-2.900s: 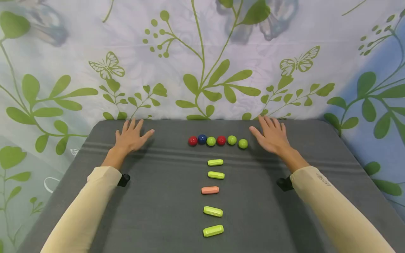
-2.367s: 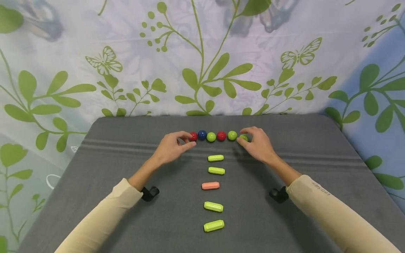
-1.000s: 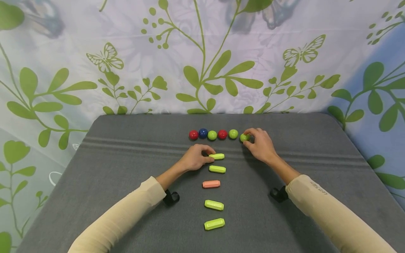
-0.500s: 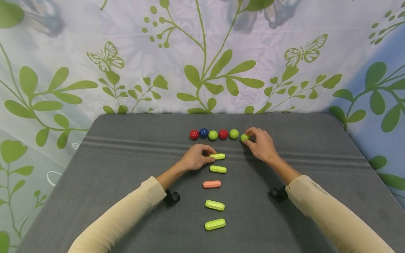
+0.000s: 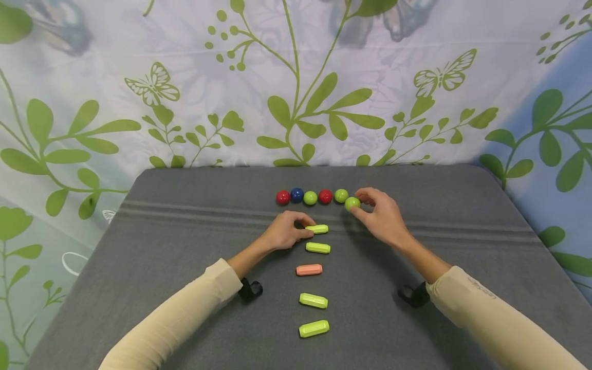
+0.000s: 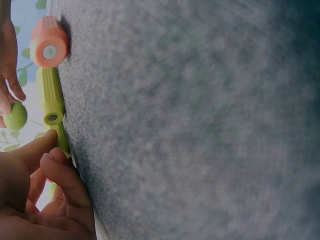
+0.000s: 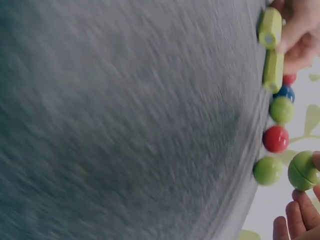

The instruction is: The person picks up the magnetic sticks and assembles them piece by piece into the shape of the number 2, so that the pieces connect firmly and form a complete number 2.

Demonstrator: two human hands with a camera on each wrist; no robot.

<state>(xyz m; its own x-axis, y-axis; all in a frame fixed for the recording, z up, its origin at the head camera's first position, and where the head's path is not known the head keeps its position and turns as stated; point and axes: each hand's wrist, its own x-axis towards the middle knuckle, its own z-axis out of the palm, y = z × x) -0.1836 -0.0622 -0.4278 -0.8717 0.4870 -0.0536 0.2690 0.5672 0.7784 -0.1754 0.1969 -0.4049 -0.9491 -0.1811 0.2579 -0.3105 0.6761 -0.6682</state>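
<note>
My right hand (image 5: 383, 216) pinches a glossy lime-green ball (image 5: 352, 204) between thumb and fingers at the right end of a row of balls. The right wrist view shows this ball (image 7: 302, 171) raised off the table, apart from the green ball (image 7: 267, 170) beside it. With thumb and fingers, my left hand (image 5: 283, 230) grips the left end of the farthest lime-green faceted stick (image 5: 320, 229), which lies on the table. Its left end is hidden by the fingers. Just nearer lies a second lime-green stick (image 5: 318, 247).
Red (image 5: 283, 197), blue (image 5: 297, 195), green and red balls continue the row leftward. A salmon faceted stick (image 5: 309, 270) and two more lime-green sticks (image 5: 313, 300) line up toward me. A leaf-printed cloth (image 5: 208, 77) hangs behind the grey table (image 5: 185, 262).
Both hands came inward from the table's far corners. My left hand went from beside the leftmost red ball to the farthest stick. My right hand has just raised the end green ball and shifted it left.
</note>
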